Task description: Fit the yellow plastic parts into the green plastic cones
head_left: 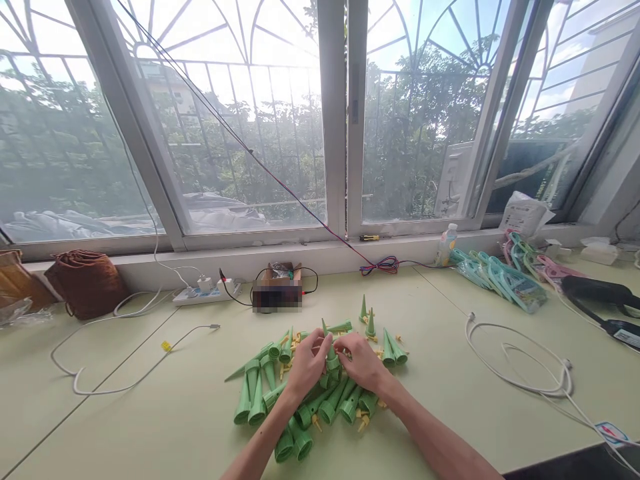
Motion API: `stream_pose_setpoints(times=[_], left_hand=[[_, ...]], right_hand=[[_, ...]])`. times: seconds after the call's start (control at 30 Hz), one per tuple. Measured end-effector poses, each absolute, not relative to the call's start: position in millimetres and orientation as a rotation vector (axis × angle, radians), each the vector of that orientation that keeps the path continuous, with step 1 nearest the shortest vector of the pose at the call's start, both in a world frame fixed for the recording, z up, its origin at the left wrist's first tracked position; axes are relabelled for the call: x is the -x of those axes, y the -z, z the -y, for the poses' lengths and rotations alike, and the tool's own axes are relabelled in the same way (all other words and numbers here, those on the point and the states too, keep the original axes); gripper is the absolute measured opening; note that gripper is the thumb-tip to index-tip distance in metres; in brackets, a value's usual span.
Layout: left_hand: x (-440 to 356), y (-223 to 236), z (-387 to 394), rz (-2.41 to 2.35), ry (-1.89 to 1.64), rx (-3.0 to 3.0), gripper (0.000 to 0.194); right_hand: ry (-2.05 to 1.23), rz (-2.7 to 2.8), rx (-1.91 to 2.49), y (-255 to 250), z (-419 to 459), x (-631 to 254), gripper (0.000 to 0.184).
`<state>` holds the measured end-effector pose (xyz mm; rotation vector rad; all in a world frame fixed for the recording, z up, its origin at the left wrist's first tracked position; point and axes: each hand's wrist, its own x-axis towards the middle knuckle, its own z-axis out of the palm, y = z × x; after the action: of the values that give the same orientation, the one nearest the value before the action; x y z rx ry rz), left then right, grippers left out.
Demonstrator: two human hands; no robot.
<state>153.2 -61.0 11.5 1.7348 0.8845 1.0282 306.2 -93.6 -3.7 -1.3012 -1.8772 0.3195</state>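
Observation:
A green plastic watering spike (pixel 332 362) is upright in the fingers of my left hand (pixel 309 360), its pointed tip showing above them. From the other side, my right hand (pixel 361 360) pinches close against the same spike; whatever its fingertips hold is hidden. Around and below both hands lies a pile of similar green spikes (pixel 257 403), hollow and cone-shaped. Small yellow valve pieces (pixel 364 422) are scattered among them. Two spikes stand upright behind my right hand, the nearer one (pixel 370 325) with yellow at its base. A leaning pair (pixel 395 350) is to the right.
A white cable (pixel 145 383) crosses the table at left, near a power strip (pixel 207 293). Behind the pile are a small box (pixel 284 272) and a blurred dark object (pixel 277 295). On the right are a coiled cable (pixel 520 360), a bottle (pixel 447 245) and packaged teal items (pixel 515 280).

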Motion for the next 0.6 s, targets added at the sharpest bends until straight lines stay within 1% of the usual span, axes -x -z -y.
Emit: stream_pose_setpoints(times=[0.27, 0.47, 0.6], left_hand=[[-153.2, -10.3, 60.5, -0.886, -1.025, -1.744, 0.036], [-152.5, -8.9, 59.4, -0.871, -1.028, -1.737, 0.030], [-153.1, -11.1, 62.6, -0.815, -1.005, -1.744, 0.028]], right_hand=[[-0.300, 1.881, 1.307, 4.7, 92.3, -305.4, 0.017], [-0.299, 1.875, 1.298, 5.2, 92.1, -305.3, 0.016], [-0.313, 1.854, 1.279, 5.2, 92.4, -305.8, 0.019]])
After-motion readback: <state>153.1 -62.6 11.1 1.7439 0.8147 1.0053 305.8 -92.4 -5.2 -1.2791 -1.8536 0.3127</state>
